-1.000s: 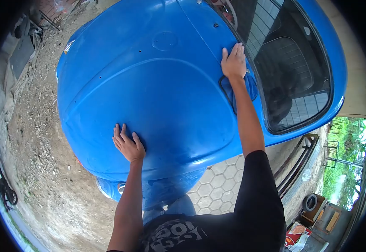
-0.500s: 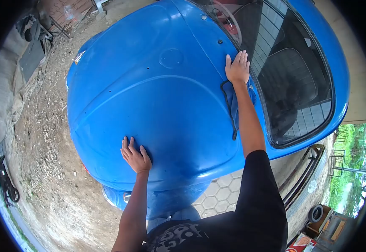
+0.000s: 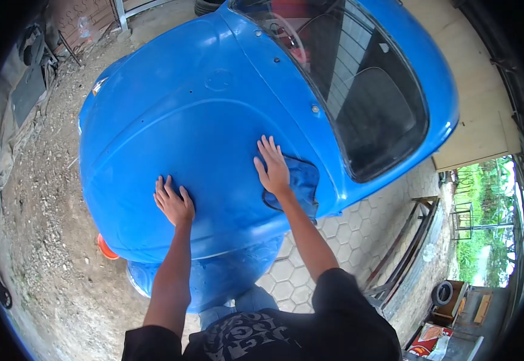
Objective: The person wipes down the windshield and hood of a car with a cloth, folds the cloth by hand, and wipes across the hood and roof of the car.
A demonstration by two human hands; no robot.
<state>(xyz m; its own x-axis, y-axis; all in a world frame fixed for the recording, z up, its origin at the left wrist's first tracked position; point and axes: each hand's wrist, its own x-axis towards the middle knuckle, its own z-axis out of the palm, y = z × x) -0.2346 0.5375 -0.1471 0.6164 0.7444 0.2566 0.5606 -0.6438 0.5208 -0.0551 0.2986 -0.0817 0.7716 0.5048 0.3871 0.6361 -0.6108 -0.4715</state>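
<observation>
A blue car's rounded hood [image 3: 214, 144] fills the middle of the head view. My left hand [image 3: 175, 202] rests on the hood's near part, fingers spread and holding nothing. Farther right, my right hand [image 3: 274, 169] lies flat with fingers stretched out. Beneath its palm and wrist is a dark blue cloth [image 3: 303, 180] with a black edge, spread on the hood near its right side. The hand presses on the cloth without visibly gripping it. Behind the hood is the windshield [image 3: 376, 90] in its black seal; a steering wheel [image 3: 291, 36] shows through it.
A blue fender [image 3: 232, 271] bulges by my legs. An orange-red round object [image 3: 107, 246] sits on the gravel ground [image 3: 39, 198] at left. Hexagonal pavers [image 3: 340, 234] lie at right, beside metal rails [image 3: 403, 246]. A wooden box [image 3: 454, 301] with a ring-shaped item stands farther right.
My right hand has moved from the windshield's base toward me and left across the hood, and the cloth has come with it and spread out. My left hand stays on the hood. The view has shifted.
</observation>
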